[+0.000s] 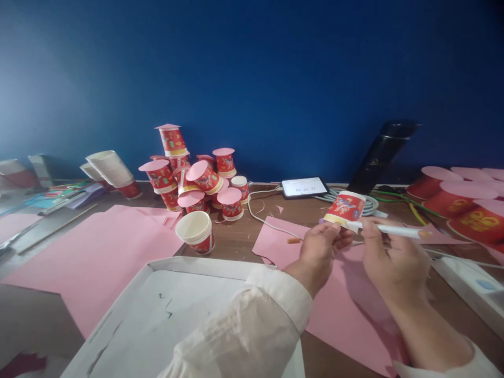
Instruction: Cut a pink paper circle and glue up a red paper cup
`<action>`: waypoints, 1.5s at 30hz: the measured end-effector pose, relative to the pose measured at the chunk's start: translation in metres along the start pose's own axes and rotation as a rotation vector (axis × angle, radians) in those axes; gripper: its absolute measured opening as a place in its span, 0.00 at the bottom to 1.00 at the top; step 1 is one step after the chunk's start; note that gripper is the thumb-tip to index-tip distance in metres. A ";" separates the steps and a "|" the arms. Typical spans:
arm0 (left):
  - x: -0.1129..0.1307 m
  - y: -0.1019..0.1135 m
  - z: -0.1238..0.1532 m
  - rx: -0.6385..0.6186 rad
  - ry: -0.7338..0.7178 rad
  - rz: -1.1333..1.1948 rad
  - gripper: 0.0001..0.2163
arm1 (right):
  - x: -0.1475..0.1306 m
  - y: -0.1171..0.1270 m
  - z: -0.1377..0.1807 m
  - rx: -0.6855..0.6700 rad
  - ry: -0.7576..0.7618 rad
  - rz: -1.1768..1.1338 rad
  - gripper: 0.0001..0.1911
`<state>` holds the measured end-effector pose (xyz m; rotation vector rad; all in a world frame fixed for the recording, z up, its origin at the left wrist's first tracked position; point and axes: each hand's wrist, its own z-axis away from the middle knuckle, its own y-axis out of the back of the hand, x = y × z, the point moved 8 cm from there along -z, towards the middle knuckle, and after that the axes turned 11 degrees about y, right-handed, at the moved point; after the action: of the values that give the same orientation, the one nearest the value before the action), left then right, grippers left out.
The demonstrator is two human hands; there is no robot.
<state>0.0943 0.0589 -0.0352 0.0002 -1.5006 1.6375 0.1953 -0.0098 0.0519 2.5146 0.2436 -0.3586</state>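
Observation:
My left hand [321,252] is closed at the lower edge of a red paper cup [343,208], which is tilted with its pale round base upward. Its fingertips are partly hidden, but they seem to pinch the cup's yellow-banded rim. In my right hand [396,265] is a slim white pen-like tube [399,231], gripped between thumb and fingers. The tube's left end reaches the cup's rim beside my left fingertips. Below both hands lies a pink paper sheet [334,310], with a small orange-brown piece [293,241] near its upper left.
Red cups topped with pink paper discs [205,178] pile up by the blue wall. Nested cups [195,231] stand behind a white tray [177,299]. A phone [304,187], black flask [380,157], more red cups [460,197] and a white power strip [476,283] lie around.

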 end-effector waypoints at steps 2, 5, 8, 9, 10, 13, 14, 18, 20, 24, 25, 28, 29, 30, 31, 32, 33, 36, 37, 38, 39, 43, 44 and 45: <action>0.000 0.000 -0.001 -0.004 0.002 -0.003 0.18 | 0.003 0.000 0.001 -0.001 -0.018 0.017 0.27; 0.000 0.000 -0.001 -0.008 0.002 0.005 0.17 | 0.003 0.003 0.001 0.039 0.013 0.031 0.27; 0.000 -0.001 0.001 -0.009 -0.001 0.007 0.17 | 0.000 0.002 0.000 0.038 0.049 0.026 0.25; 0.001 -0.001 0.001 -0.008 -0.002 0.005 0.17 | -0.001 0.002 0.000 0.042 0.057 0.027 0.25; 0.001 -0.001 0.001 -0.007 -0.003 0.003 0.17 | -0.001 0.002 0.000 0.048 0.063 0.030 0.25; 0.000 -0.001 0.001 -0.001 0.002 0.001 0.15 | 0.001 0.003 0.000 0.052 0.054 0.043 0.24; 0.000 0.000 0.000 0.003 0.006 0.001 0.14 | 0.002 0.003 0.000 0.047 0.046 0.043 0.24; 0.000 0.001 -0.001 0.011 0.009 0.004 0.12 | 0.002 0.002 -0.001 0.037 0.036 0.023 0.25; 0.000 0.000 0.000 0.007 0.007 0.010 0.13 | 0.000 0.003 -0.002 0.037 0.042 0.020 0.27; 0.000 0.000 0.001 0.004 0.011 0.016 0.12 | 0.000 0.002 -0.002 0.041 0.040 0.003 0.29; 0.000 -0.001 0.001 0.003 0.010 0.016 0.12 | 0.000 0.002 -0.002 0.041 0.036 0.002 0.29; 0.001 -0.001 0.001 0.006 0.002 0.013 0.13 | 0.003 0.001 -0.001 0.040 0.024 0.011 0.29; 0.000 0.000 0.001 0.007 0.002 0.012 0.13 | 0.003 0.001 -0.001 0.040 0.021 0.014 0.29; 0.000 0.000 0.001 0.008 0.004 0.011 0.13 | 0.004 0.001 -0.001 0.039 0.018 0.019 0.30; 0.000 0.000 0.001 0.007 0.004 0.010 0.12 | 0.004 0.001 0.000 0.036 0.014 0.025 0.30; 0.000 0.000 0.000 0.006 0.004 0.009 0.12 | 0.005 0.001 0.000 0.035 0.007 0.033 0.31; 0.000 0.000 0.000 0.005 0.005 0.008 0.12 | 0.006 0.001 0.000 0.033 0.000 0.039 0.31; 0.000 0.000 -0.001 0.010 0.003 0.005 0.11 | 0.008 0.000 0.001 0.030 -0.005 0.038 0.31; 0.000 0.000 -0.001 0.013 0.006 0.003 0.11 | 0.007 0.000 0.001 0.031 0.000 0.035 0.31; -0.001 0.000 -0.001 0.014 0.009 0.002 0.11 | 0.007 0.000 0.001 0.037 0.003 0.038 0.31; -0.001 0.000 -0.001 0.014 0.011 0.002 0.11 | 0.008 0.002 0.001 0.054 0.004 0.045 0.30; -0.001 0.001 0.000 0.025 0.014 0.017 0.08 | 0.006 0.014 0.000 0.147 0.024 0.065 0.27; 0.000 0.001 0.000 0.028 0.015 0.020 0.07 | 0.006 0.015 -0.001 0.158 0.031 0.064 0.27; -0.001 0.001 0.001 0.029 0.017 0.020 0.06 | 0.006 0.015 -0.001 0.159 0.037 0.064 0.26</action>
<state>0.0939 0.0582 -0.0361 -0.0130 -1.4686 1.6710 0.2050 -0.0213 0.0588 2.6805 0.1543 -0.3174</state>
